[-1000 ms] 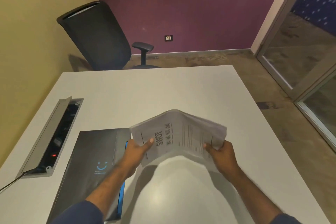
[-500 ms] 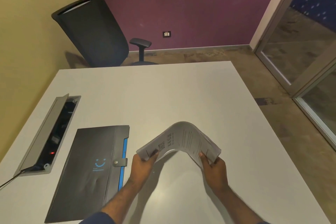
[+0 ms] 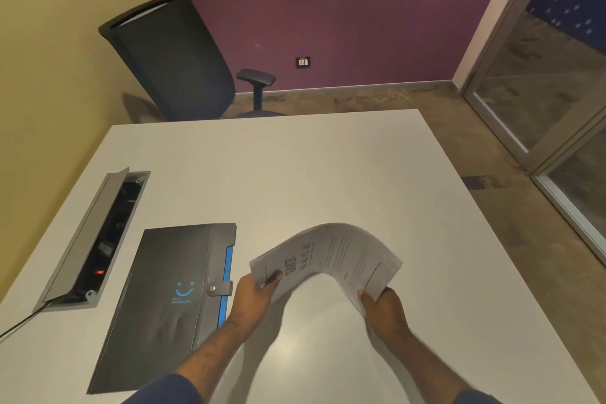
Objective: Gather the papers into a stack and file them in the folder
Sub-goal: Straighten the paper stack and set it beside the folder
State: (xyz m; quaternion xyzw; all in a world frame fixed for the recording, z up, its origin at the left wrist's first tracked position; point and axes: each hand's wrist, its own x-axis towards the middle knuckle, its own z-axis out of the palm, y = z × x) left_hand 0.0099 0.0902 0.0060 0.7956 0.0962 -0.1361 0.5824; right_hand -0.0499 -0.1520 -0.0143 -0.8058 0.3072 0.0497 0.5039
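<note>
Your left hand (image 3: 254, 293) pinches one short end of the papers (image 3: 328, 259), thumb on top. Your right hand (image 3: 385, 307) grips the opposite end the same way. Both are closed on the stack, which arches up between them like a bridge, clear of the table (image 3: 295, 167). Printed side faces up; a bold heading reads sideways near your left thumb. The edges look slightly fanned at the right end, though blur makes that hard to confirm.

Just beside your left hand, further left, lies the folder (image 3: 170, 298), dark with a blue smile mark and a blue strip along its near edge. Its snap tab (image 3: 220, 288) sits closed, almost touching your left wrist. Beyond the folder, further left again, an open cable hatch (image 3: 95, 239) is sunk in the table, a red light inside. Well ahead of both hands stands an office chair (image 3: 170, 56).

Judgement: papers look gathered; filing not yet begun, since the folder appears fastened.

Risks from here:
- The bowed stack is sprung. Release one end and the sheets may flick and scatter.
- Opening the snap needs a free hand; one-handed, the stack can sag and slide apart.
- Uneven edges could catch on the folder's mouth and crumple.
- Sweeping left too far could push the folder toward the open hatch.
</note>
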